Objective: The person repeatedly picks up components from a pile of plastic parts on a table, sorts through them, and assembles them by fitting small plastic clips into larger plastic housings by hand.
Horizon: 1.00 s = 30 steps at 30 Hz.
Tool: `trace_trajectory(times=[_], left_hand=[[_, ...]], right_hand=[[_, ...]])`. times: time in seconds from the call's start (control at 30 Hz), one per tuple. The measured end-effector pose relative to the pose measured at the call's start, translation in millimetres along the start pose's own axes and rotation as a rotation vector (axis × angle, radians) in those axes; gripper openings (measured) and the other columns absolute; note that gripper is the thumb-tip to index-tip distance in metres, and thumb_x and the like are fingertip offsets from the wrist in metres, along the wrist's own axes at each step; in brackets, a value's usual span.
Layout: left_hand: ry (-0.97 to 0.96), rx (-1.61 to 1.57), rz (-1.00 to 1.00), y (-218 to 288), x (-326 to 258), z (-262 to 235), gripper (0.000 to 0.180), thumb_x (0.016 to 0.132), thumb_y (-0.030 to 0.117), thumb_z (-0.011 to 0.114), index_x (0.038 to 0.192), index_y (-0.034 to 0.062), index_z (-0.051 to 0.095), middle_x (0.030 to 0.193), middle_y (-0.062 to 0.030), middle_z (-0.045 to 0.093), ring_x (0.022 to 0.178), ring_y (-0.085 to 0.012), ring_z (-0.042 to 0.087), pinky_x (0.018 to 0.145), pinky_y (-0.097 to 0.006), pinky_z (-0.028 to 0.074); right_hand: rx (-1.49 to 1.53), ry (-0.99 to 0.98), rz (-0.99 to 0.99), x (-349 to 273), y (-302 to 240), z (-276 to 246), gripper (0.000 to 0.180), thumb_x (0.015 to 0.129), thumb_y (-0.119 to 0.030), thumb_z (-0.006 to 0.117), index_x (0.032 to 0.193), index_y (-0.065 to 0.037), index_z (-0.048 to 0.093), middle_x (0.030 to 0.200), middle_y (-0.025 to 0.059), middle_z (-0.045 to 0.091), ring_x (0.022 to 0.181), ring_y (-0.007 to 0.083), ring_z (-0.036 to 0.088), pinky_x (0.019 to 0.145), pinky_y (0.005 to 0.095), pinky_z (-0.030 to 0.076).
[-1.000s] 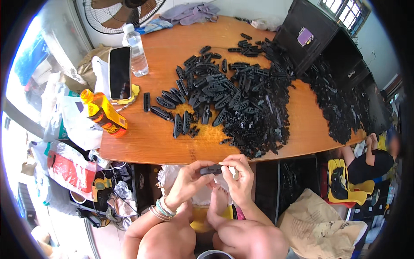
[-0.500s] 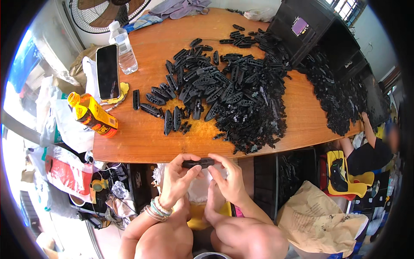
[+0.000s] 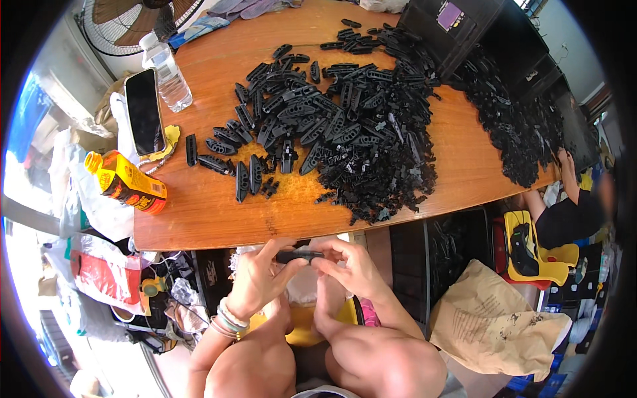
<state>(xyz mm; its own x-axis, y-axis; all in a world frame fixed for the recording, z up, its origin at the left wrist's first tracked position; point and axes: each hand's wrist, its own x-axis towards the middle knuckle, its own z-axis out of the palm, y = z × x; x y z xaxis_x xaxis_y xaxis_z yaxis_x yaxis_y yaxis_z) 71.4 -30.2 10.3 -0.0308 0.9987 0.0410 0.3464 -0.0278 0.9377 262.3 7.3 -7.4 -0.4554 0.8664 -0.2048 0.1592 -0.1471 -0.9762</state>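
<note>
Between my two hands, just off the table's near edge and above my knees, is a small elongated black plastic part [image 3: 297, 255]. My left hand [image 3: 260, 277] pinches its left end between thumb and fingers; bracelets circle that wrist. Thumb and fingers of my right hand [image 3: 350, 268] grip its right end. On the wooden table [image 3: 219, 192] ahead lies a big heap of similar black plastic parts [image 3: 312, 109], long oval pieces with holes. Smaller black pieces [image 3: 378, 179] are piled at the heap's near right side.
Left on the table stand a phone [image 3: 144, 111], a clear water bottle [image 3: 169, 76] and an orange-yellow drink bottle [image 3: 126, 182]. A black crate [image 3: 458, 40] is tipped at the back right beside another pile. At far right another person [image 3: 567, 199] reaches into it. A brown paper bag [image 3: 494, 318] lies below.
The view has shifted slightly, so the table and heap sit further left and up. Both hands keep hold of the black part, with their fingers slightly repositioned.
</note>
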Motion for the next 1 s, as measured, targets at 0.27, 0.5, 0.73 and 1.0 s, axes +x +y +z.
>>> trace_trajectory(times=[0.27, 0.5, 0.73, 1.0], left_hand=[[0.599, 0.713, 0.331, -37, 66, -37, 0.026, 0.077, 0.018, 0.073, 0.094, 0.0031, 0.06, 0.074, -0.009, 0.058, 0.059, -0.0228, 0.057, 0.055, -0.033, 0.046], [0.537, 0.22, 0.087, -58, 72, -43, 0.015, 0.082, 0.006, 0.066, 0.095, 0.0013, 0.06, 0.074, -0.0061, 0.056, 0.057, -0.012, 0.052, 0.053, -0.025, 0.043], [0.563, -0.217, -0.006, -43, 46, -33, 0.009, 0.087, 0.006, 0.062, 0.092, -0.0014, 0.06, 0.081, -0.0017, 0.06, 0.065, -0.0067, 0.052, 0.059, -0.019, 0.043], [0.202, -0.77, -0.185, -10, 25, -12, 0.009, 0.09, 0.008, 0.055, 0.096, 0.0014, 0.057, 0.085, -0.0029, 0.06, 0.071, -0.0094, 0.056, 0.062, -0.024, 0.046]], right_hand=[[-0.87, 0.794, -0.582, 37, -4, -18, 0.02, 0.076, -0.002, 0.068, 0.095, -0.005, 0.062, 0.086, 0.0073, 0.055, 0.078, 0.0244, 0.054, 0.069, 0.0355, 0.042], [-0.808, 0.733, -0.653, 61, 15, -22, 0.021, 0.073, 0.0, 0.069, 0.091, -0.008, 0.062, 0.088, 0.0038, 0.056, 0.079, 0.023, 0.053, 0.071, 0.0358, 0.036], [-0.705, 0.799, -0.821, 64, 12, -24, 0.017, 0.076, 0.001, 0.067, 0.091, -0.007, 0.064, 0.093, 0.0046, 0.061, 0.084, 0.0222, 0.056, 0.075, 0.0329, 0.037], [-0.222, 0.601, -0.667, 47, -12, 13, 0.017, 0.086, 0.007, 0.055, 0.101, 0.003, 0.062, 0.099, 0.0116, 0.06, 0.087, 0.0188, 0.059, 0.073, 0.0273, 0.048]])
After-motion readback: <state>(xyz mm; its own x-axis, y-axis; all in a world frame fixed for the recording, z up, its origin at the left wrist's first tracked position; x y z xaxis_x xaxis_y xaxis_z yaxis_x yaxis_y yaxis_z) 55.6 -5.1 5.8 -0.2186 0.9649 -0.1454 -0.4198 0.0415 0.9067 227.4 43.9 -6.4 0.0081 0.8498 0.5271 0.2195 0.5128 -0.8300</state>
